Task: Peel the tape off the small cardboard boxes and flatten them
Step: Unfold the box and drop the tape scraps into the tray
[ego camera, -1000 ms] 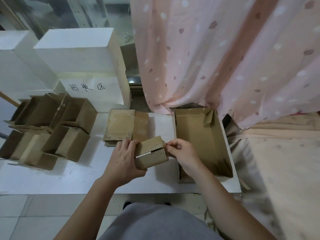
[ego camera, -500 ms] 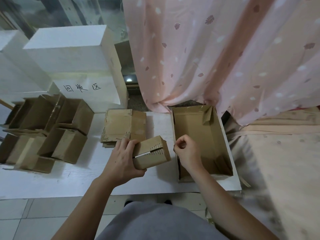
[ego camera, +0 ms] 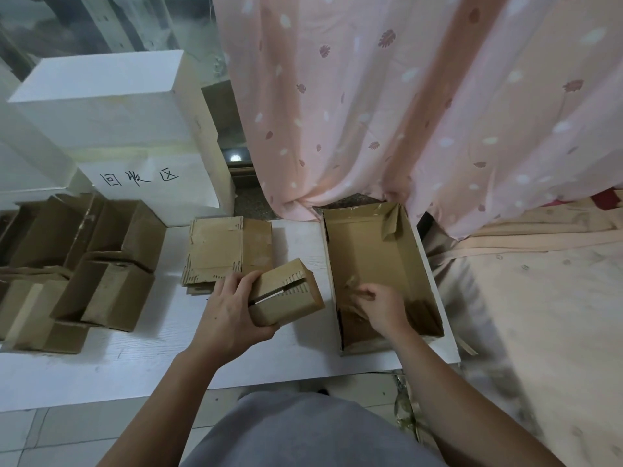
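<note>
Left hand [ego camera: 232,315] gripping small box [ego camera: 286,293], right hand [ego camera: 379,306] inside open carton [ego camera: 367,244]

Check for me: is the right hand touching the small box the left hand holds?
No, the right hand is over the large open carton, apart from the small box gripped by the left hand.

The right hand [ego camera: 379,306] is no longer at the right end of the small box [ego camera: 286,293], where its fingertips pinched a second ago; it now sits apart from that box, over the inside of the large open carton [ego camera: 367,244] just to the small box's right, fingers loosely curled and blurred. Whether it holds a strip of tape cannot be told. The small box's top seam now shows an open slit.
</note>
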`<action>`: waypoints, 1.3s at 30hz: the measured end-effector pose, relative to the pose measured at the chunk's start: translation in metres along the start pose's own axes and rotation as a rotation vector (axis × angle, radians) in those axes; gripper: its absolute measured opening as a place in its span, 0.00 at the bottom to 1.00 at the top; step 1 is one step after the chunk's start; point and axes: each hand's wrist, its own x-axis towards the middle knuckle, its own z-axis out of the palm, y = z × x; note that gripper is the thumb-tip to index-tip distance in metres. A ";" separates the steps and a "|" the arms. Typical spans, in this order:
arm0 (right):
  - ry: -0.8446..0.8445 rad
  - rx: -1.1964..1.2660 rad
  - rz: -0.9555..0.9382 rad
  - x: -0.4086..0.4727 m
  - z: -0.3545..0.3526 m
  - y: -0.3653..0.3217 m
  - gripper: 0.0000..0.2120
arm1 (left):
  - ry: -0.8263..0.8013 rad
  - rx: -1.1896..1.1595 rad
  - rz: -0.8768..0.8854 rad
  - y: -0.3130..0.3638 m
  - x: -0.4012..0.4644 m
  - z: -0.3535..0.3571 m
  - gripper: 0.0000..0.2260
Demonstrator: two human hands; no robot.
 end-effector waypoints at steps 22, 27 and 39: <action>-0.240 -0.070 -0.497 -0.051 0.019 -0.141 0.40 | 0.130 -0.634 -0.304 -0.004 -0.007 -0.035 0.47; -0.161 0.082 -0.463 -0.054 0.045 -0.162 0.25 | 0.240 -0.959 -0.376 -0.012 -0.005 -0.054 0.23; -0.285 0.175 -0.416 -0.057 0.090 -0.179 0.19 | 0.197 -1.122 -0.446 -0.056 -0.020 -0.066 0.23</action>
